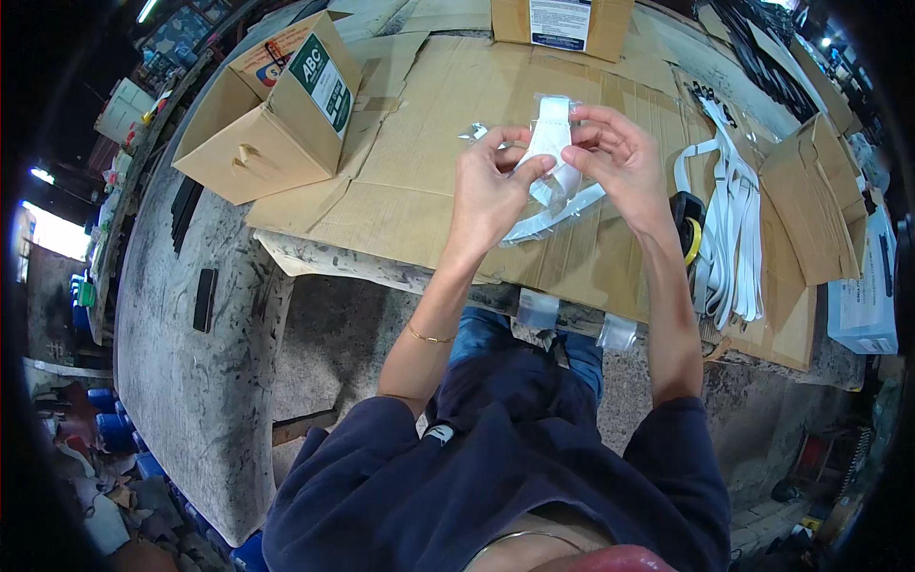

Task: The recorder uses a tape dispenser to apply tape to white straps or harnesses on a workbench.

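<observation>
Both my hands are raised over the cardboard-covered table, pinching a white strap (549, 141) that has clear plastic film around its top and sides. My left hand (489, 186) grips its left edge between thumb and curled fingers. On the opposite edge, my right hand (624, 167) presses with its thumb, the fingers bent behind. Below them, a lower length of the strap curves across the cardboard inside clear plastic. A small piece of clear wrapper (474, 132) lies beside my left fingers. To the right of my right forearm rests a bundle of white straps (732, 224) with black clips.
An open cardboard box (272, 119) stands at the left, another box (572, 24) at the far edge. At right are a black-and-yellow tape measure (688, 229), an upright cardboard box (810, 205) and a light-blue box (863, 296). Clear plastic pieces (538, 309) hang at the near edge.
</observation>
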A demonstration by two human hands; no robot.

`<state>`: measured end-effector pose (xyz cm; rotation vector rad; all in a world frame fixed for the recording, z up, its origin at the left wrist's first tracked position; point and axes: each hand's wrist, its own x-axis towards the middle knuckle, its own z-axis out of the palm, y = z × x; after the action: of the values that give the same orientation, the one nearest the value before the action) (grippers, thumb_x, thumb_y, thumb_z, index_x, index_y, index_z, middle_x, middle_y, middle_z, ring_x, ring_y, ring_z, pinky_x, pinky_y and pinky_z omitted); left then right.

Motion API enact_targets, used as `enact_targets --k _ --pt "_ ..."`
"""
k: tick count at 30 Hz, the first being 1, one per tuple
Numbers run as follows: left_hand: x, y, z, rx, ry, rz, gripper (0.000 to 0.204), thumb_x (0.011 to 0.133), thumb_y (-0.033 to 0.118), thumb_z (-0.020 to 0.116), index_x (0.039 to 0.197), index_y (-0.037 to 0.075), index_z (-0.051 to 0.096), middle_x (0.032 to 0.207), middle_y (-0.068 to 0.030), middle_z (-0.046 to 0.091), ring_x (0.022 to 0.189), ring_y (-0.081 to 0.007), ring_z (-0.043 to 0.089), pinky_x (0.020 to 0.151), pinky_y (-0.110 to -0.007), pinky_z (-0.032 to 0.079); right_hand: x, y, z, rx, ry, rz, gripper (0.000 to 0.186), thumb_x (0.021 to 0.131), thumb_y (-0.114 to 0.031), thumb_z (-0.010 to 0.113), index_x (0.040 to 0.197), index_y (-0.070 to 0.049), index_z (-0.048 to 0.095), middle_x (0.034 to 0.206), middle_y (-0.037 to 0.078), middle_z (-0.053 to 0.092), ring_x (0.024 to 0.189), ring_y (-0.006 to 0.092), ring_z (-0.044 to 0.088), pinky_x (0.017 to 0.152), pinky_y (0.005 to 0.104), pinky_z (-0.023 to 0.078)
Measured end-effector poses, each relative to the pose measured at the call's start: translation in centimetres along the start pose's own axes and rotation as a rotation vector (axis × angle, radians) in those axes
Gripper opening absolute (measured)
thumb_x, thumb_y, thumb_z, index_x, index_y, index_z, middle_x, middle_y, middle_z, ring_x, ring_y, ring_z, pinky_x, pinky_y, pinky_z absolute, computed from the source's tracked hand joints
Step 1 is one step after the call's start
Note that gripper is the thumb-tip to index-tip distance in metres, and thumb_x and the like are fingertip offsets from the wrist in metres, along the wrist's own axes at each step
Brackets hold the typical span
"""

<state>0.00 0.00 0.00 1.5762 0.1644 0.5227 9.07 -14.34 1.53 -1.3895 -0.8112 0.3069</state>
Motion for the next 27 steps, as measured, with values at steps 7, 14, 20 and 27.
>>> enact_targets --k 7,14,20,27 --pt "0.4 0.0 0.7 -0.067 -0.019 0.029 0.03 0.079 -0.003 0.067 0.106 -0.005 0.054 0.078 -0.0164 0.069 0.07 -0.011 0.063 0.058 -0.024 0.048 0.2 -0.4 -0.9 0.097 0.027 0.203 0.036 0.08 -0.006 0.069 0.114 0.002 0.057 0.091 0.006 0.064 0.083 0.0105 0.059 0.075 0.0247 0.048" --pt "0.6 -0.4 0.9 -0.159 0.008 0.029 0.023 0.082 0.0 0.066 0.101 -0.006 0.055 0.074 -0.01 0.068 0.066 -0.0073 0.059 0.055 -0.022 0.044 0.4 0.6 -1.0 0.111 0.031 0.119 0.027 0.079 -0.008 0.072 0.102 0.003 0.062 0.091 0.005 0.063 0.085 0.0099 0.058 0.074 0.0228 0.046" --pt "0.8 -0.7 0.5 -0.163 -0.02 -0.021 0.016 0.087 0.008 0.061 0.096 -0.005 0.057 0.067 -0.0003 0.061 0.056 -0.0022 0.044 0.049 -0.02 0.033 0.3 1.6 -0.9 0.091 0.073 0.027 0.021 0.08 -0.008 0.072 0.096 0.001 0.06 0.089 0.005 0.064 0.081 0.0078 0.059 0.071 0.0197 0.046" --pt "0.6 -0.5 0.5 -0.291 -0.041 -0.044 0.018 0.087 0.008 0.062 0.097 -0.006 0.059 0.071 -0.0015 0.063 0.064 -0.0038 0.053 0.056 -0.02 0.04 -0.3 1.2 -0.8 0.085 0.113 0.048 0.022 0.079 -0.005 0.072 0.097 0.0 0.059 0.085 0.005 0.065 0.076 0.0079 0.059 0.068 0.0196 0.047"
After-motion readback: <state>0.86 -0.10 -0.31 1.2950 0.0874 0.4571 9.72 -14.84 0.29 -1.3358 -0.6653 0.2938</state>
